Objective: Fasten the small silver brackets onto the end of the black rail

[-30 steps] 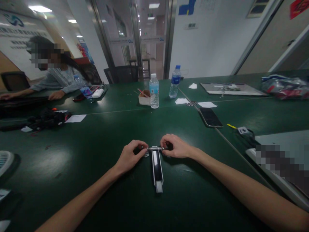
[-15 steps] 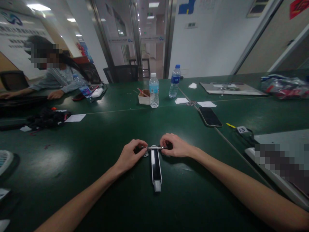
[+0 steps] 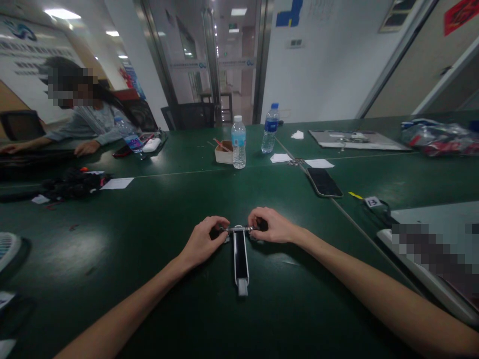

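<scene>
Two bare hands meet at the far end of a long, narrow black-and-white plastic housing (image 3: 240, 259) that lies flat on the dark green table (image 3: 149, 289). The left hand (image 3: 202, 240) and right hand (image 3: 272, 228) each pinch one end of a thin silver metal rod (image 3: 239, 229) lying across that end. Only fingertips grip it, so a slip could send the rod skidding over the glossy surface towards the black phone (image 3: 324, 182) or the clear plastic water bottle (image 3: 238, 144) beyond.
</scene>
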A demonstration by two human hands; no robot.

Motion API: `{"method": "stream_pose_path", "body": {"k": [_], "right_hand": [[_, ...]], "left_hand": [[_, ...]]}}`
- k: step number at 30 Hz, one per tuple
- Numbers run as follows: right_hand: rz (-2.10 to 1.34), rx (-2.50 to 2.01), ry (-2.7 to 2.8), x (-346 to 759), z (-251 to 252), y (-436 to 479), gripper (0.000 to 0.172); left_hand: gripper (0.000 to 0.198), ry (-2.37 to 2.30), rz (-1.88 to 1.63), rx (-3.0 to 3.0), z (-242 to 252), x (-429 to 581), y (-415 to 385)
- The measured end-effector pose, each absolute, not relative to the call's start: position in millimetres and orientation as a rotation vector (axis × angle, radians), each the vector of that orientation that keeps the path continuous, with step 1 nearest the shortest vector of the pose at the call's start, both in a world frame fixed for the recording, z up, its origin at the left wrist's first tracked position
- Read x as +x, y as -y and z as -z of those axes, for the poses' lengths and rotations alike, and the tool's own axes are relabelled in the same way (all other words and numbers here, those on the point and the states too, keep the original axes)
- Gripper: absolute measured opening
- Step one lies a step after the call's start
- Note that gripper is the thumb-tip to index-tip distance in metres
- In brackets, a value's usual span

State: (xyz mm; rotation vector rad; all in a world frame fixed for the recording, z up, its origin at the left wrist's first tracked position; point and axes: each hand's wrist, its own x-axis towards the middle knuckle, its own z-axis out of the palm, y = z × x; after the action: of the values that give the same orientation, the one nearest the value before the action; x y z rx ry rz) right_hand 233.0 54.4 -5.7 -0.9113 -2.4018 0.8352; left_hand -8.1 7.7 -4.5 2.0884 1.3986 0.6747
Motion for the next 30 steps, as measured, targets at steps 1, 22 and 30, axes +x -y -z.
{"method": "stream_pose_path", "body": {"k": [1, 22, 30], "right_hand": [[-0.851, -0.911, 2.394, 233.0, 5.5, -54.3, 0.01], [-0.951, -0.922, 2.332, 234.6, 14.0, -57.6, 0.007], [-0.835, -0.925, 2.38, 235.0, 10.4, -55.9, 0.005]], "left_hand": [[0.021, -1.394, -0.679, 2.088, 4.5, -8.3, -7.6], [0.02, -1.409, -0.669, 2.087, 7.1, -9.6, -9.0], [0.021, -1.394, -0.691, 2.078, 6.7, -10.2, -7.9]]}}
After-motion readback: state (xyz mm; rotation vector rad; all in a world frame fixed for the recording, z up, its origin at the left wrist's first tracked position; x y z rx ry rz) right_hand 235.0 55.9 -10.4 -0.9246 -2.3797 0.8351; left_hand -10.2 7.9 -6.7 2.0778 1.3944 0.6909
